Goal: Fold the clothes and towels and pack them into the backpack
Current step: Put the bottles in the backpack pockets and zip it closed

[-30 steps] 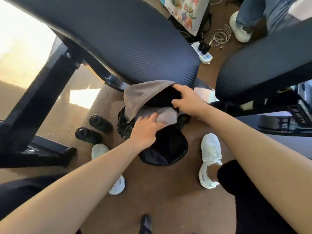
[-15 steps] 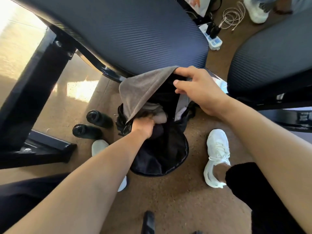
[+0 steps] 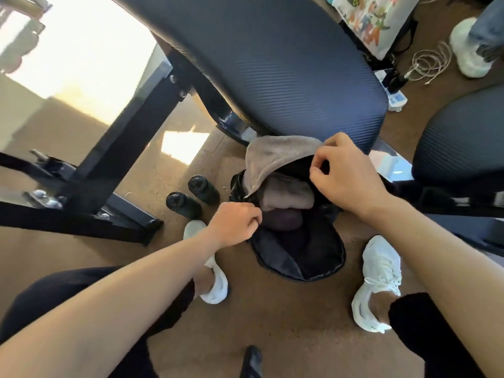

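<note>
- Sitting on the brown carpet floor [image 3: 272,323] between the person's white sneakers [image 3: 379,274], a black fabric backpack [image 3: 313,257] has its mouth wide open toward the camera.
- A grey-brown terry towel [image 3: 275,156] is draped over the backpack's raised upper edge and hangs down the left side of the opening.
- Inside the opening, a folded grey towel [image 3: 289,196] lies on top, with a dark purple bundled garment [image 3: 283,221] just below it and touching it.
- The left hand [image 3: 234,223] is at the left rim of the opening, with its fingers curled and pinching the rim. Whether a zip pull is between them cannot be told.
- The right hand [image 3: 346,173] is at the upper right rim, just beside the draped towel's edge, and its thumb and forefinger pinch the black edge.
- The hands are apart, with the opening between them.
- Two black capped bottles [image 3: 203,188] sit on the floor just left of the backpack.
- A dark blue ribbed office chair seat [image 3: 286,64] stands beyond the backpack.
- A black metal desk leg [image 3: 128,148] stands further left.
</note>
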Demonstrator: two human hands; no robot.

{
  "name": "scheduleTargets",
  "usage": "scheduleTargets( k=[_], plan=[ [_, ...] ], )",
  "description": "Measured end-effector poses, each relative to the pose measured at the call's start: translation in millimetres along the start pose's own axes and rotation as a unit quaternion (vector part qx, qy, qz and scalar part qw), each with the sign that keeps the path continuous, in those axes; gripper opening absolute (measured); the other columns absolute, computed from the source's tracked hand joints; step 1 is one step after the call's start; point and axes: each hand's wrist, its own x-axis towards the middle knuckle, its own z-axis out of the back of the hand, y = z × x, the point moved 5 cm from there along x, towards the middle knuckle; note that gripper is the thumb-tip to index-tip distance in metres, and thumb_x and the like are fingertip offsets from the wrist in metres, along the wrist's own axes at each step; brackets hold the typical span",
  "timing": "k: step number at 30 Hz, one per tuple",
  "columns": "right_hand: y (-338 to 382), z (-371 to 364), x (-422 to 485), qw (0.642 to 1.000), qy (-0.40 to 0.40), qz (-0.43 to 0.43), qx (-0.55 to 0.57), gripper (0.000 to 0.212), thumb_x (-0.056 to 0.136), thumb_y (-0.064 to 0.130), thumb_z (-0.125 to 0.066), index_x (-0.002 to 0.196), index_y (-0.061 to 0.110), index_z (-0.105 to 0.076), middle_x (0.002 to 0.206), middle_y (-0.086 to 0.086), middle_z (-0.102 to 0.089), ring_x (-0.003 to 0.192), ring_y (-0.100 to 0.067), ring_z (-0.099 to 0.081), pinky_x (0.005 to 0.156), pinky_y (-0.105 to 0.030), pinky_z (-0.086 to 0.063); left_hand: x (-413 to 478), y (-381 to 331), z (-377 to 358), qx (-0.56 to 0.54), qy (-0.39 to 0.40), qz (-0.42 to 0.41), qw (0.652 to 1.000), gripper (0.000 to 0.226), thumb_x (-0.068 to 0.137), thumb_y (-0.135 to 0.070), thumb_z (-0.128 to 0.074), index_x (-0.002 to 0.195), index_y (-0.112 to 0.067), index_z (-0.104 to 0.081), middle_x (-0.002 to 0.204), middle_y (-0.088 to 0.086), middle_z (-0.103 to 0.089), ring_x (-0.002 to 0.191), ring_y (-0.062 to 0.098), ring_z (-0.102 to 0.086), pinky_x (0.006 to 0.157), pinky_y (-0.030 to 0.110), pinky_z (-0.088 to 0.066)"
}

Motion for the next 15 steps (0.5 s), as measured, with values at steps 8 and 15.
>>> scheduleTargets(
  k=[8,15],
  plan=[
    [74.5,-43.6,1.2,0.974,-0.071,0.192,-0.097,0.026,0.082,0.018,-0.073,0.107,0.012,-0.071,0.11,-0.005,-0.065,0.103,-0.031,-0.054,0.084,-0.047,-0.051,-52.6,150.6,0.6,-0.032,0.014,0.318,0.947,0.026,0.094,-0.025,-0.058,0.119,-0.027,-0.066,0.115,-0.002,-0.069,0.106,0.023,-0.064,0.073,0.033,-0.049],
    [74.1,-100.3,28.3,0.961,0.08,0.17,-0.206,0.05,0.083,0.033,-0.071,0.131,0.021,-0.066,0.14,-0.007,-0.059,0.129,-0.034,-0.048,0.105,-0.05,-0.036,-50.9,220.3,-30.5,-0.042,0.005,0.456,0.889,0.081,0.086,-0.034,-0.079,0.153,-0.028,-0.035,0.159,0.013,-0.033,0.14,0.042,-0.038,0.104,0.055,-0.048]
  ],
)
